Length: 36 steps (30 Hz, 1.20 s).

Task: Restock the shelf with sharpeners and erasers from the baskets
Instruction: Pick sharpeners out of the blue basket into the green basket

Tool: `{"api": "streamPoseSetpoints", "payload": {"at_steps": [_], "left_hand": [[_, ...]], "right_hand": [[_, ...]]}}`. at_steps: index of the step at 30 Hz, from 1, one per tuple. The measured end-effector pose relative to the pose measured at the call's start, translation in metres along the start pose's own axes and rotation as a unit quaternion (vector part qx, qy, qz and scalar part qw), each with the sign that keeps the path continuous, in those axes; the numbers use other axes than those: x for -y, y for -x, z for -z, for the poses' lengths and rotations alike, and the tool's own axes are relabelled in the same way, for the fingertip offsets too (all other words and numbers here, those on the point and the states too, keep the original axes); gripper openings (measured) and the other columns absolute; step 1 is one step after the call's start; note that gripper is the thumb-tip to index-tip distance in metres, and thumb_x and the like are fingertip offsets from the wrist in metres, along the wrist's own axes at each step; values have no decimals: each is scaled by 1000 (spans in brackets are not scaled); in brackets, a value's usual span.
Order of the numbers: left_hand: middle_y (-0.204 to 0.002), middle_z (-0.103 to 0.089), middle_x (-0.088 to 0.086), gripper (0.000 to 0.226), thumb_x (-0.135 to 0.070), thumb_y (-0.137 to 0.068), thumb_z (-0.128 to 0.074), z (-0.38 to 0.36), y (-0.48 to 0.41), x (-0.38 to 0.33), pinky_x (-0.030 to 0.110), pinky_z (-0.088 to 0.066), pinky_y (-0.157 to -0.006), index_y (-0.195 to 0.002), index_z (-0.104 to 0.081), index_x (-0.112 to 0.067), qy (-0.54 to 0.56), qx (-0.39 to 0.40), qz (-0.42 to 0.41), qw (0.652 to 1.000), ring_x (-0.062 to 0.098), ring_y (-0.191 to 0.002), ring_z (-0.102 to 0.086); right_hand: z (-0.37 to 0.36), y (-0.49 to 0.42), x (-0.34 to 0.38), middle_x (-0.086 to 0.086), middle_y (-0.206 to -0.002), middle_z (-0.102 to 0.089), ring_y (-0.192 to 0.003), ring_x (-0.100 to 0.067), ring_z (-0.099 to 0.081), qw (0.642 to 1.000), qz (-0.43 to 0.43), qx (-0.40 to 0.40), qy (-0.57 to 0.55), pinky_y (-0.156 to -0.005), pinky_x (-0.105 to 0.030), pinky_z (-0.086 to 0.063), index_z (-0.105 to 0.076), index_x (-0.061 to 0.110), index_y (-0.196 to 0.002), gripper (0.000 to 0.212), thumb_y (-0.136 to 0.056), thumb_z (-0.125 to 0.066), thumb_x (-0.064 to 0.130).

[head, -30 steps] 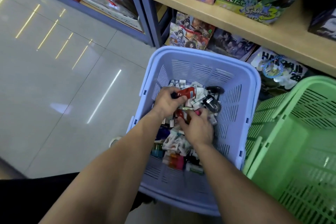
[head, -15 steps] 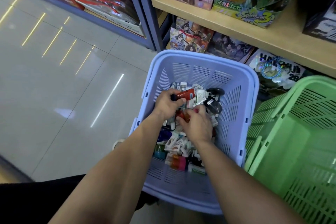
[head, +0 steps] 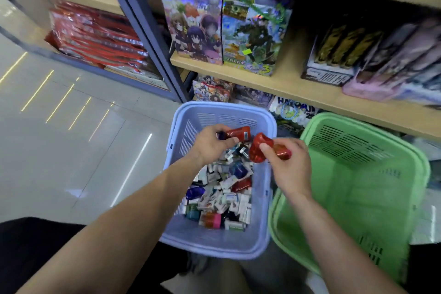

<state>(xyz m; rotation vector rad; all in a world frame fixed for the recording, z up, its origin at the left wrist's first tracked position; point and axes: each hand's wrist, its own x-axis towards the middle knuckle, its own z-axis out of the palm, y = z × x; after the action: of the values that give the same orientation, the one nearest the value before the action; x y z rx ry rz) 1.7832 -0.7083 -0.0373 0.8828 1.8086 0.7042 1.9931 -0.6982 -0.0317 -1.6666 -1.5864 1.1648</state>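
A heap of erasers and sharpeners [head: 222, 196] is lying in the blue basket [head: 210, 246]. Above it, the left hand [head: 210, 143] is pinching a red sharpener [head: 238, 133] at its one o'clock. The right hand [head: 290, 164] is gripping a second red sharpener [head: 260, 148] at its ten o'clock, probably gathering a handful for the shelf [head: 298, 89] at twelve.

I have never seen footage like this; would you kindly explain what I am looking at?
No machine here: a person wears one wide-angle camera on the head, looking down at their bare arms. The left hand grips a red cylindrical plastic sharpener with a dark cap; the right hand pinches another red translucent plastic piece. Below them, a lilac slotted plastic basket holds a pile of small white packets and coloured sharpeners. A green slotted plastic basket stands beside it, by a wooden shelf.
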Motion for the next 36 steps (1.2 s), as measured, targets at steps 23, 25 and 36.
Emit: {"api": "streamPoseSetpoints", "payload": {"at_steps": [23, 25, 36], "left_hand": [[-134, -59, 1, 45, -19, -94, -69, -273, 39, -24, 30, -48, -102, -138, -60, -23, -243, 210, -80, 944, 26, -113, -65], [-129, -64, -3, 34, -24, -96, -68, -247, 46, -33, 25, -49, -96, -130, -65, -22, -257, 230, -113, 932, 20, -107, -66], [-100, -69, 0, 17, -31, -95, -66, -15, 25, 11, 36, -54, -83, -109, -63, -22, -314, 26, -11, 949, 26, -91, -65]], "right_hand": [[145, -20, -149, -8, -144, -57, -129, -26, -56, 961, -265, -67, 36, -112, -34, -41, -52, 15, -145, 56, -92, -70, 17], [142, -20, -135, -5, -134, -64, -120, -23, -61, 969, -231, -78, 45, -105, -30, -44, -62, 13, -133, 40, -93, -68, 16], [36, -24, -7, 7, -102, -65, -83, -10, -64, 982, 103, 112, 109, -79, -28, -52, -72, 20, -110, 20, -90, -71, 21]]}}
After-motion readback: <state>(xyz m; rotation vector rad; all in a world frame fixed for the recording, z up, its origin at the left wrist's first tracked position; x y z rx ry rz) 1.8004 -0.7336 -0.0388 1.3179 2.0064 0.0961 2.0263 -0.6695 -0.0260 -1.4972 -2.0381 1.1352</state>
